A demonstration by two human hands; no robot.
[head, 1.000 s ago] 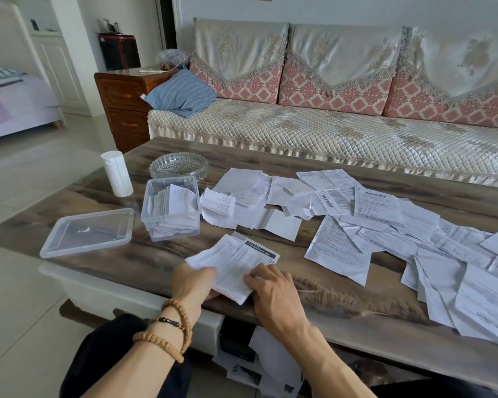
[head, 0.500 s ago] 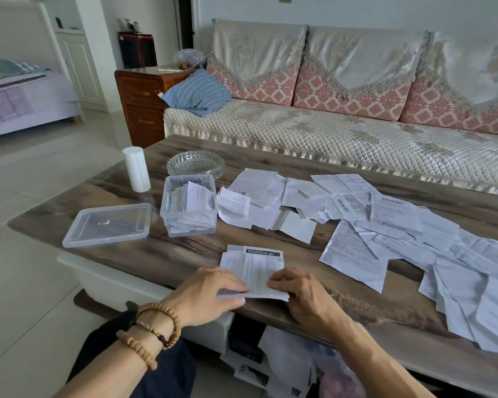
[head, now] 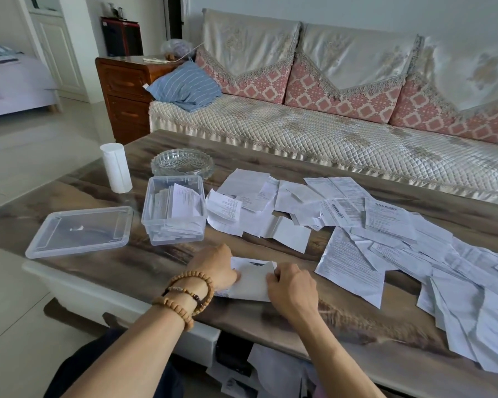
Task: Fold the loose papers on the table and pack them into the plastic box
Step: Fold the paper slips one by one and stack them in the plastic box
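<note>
Wood-grained and glossy, the desk (head: 104, 282) stands before a quilted sofa (head: 328, 139) with pink cushions. At its near edge both hands work 1 folded paper (head: 252, 280): the left hand (head: 213, 265) pinches its left side and the right hand (head: 292, 285) pinches its right side, flattening it on the desk. Beyond them sits the clear plastic box (head: 174, 209), already holding folded sheets, with its lid (head: 79, 231) lying flat to the left. Loose papers (head: 385, 225) spread across the right half. Behind the box are a glass ashtray (head: 182, 165) and a white cylinder (head: 115, 168).
</note>
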